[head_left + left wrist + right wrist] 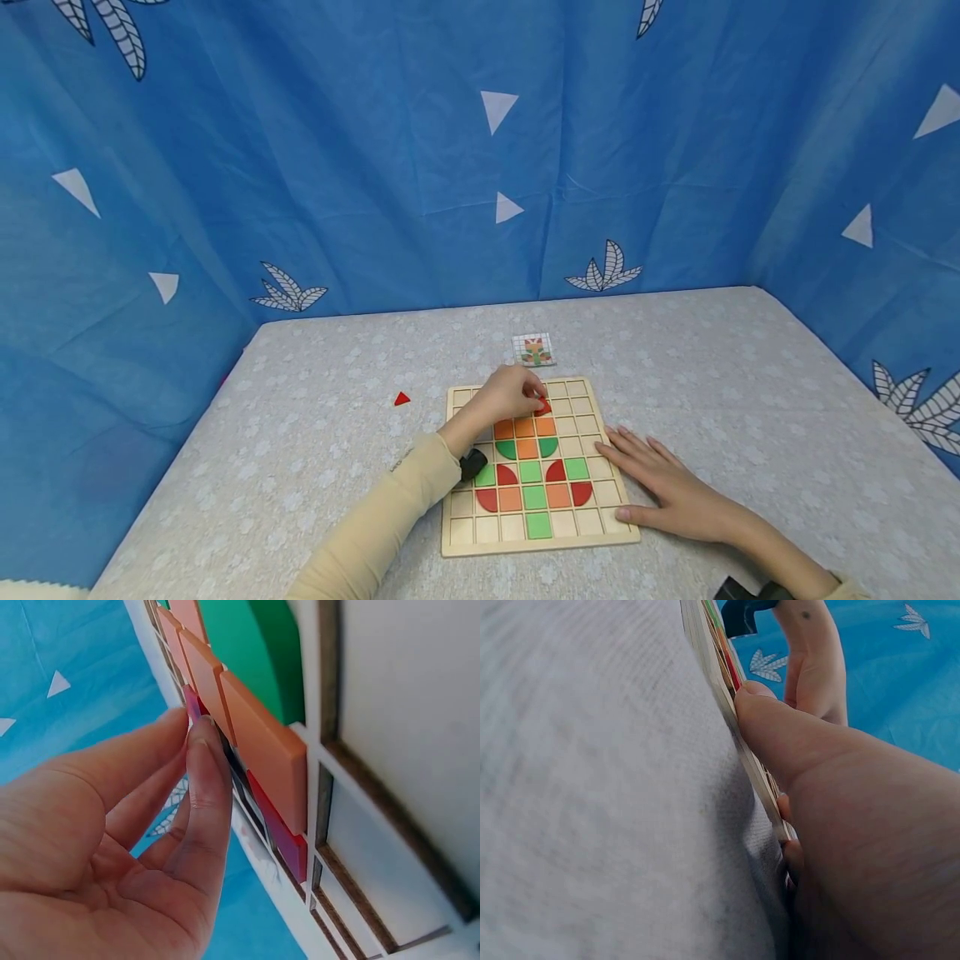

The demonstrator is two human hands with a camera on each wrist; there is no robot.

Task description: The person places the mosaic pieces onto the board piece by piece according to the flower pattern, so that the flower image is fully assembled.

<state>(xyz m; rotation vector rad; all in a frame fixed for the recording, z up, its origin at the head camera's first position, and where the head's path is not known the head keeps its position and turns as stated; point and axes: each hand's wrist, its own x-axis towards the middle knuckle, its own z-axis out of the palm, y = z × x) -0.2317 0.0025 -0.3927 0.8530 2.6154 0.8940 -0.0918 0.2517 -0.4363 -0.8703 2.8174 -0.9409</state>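
My left hand reaches over the upper part of a gridded wooden board. Its thumb and fingertips pinch a small red triangle tile beside a row of orange tiles. A second red tile lies on the board nearer the wrist in the left wrist view; in the head view that spot is hidden under the hand. My right hand lies along the board's right side with fingers extended. The thumb of that hand rests on the board's edge in the right wrist view.
A loose red triangle lies on the patterned tablecloth left of the board. Behind the board is a small pattern card. Green tiles and red quarter-circles fill some cells. A blue curtain surrounds the table.
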